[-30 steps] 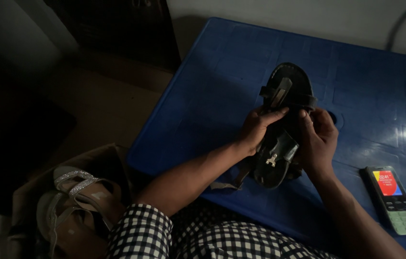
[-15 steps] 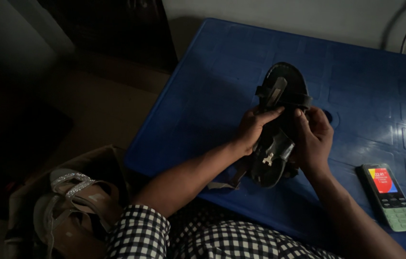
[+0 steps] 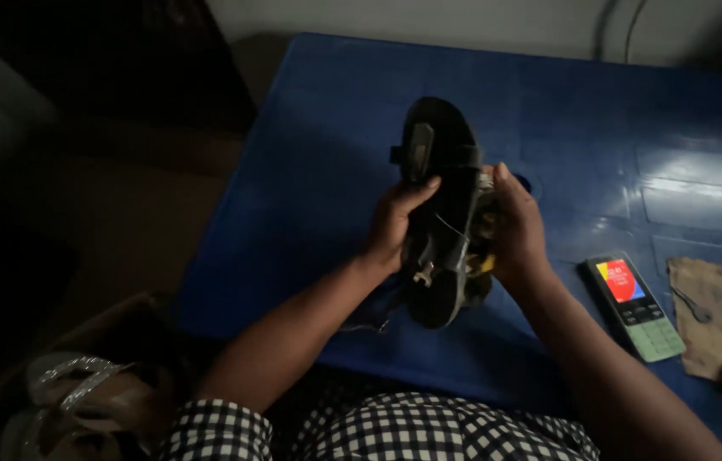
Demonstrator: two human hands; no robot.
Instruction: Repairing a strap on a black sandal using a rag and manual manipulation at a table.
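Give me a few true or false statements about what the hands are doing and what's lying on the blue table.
1. Both hands grip the black sandal. True: the left hand and the right hand hold it from either side.
2. The sandal lies flat on the blue table. False: it is held up above it.
3. A phone with its screen lit lies to the right of the hands. True.
4. The right hand holds the phone. False: the phone lies untouched on the table.

We see a blue plastic table bearing a pale green keypad phone with lit screen beside a brown cloth scrap; silvery strapped sandals lie lower left.
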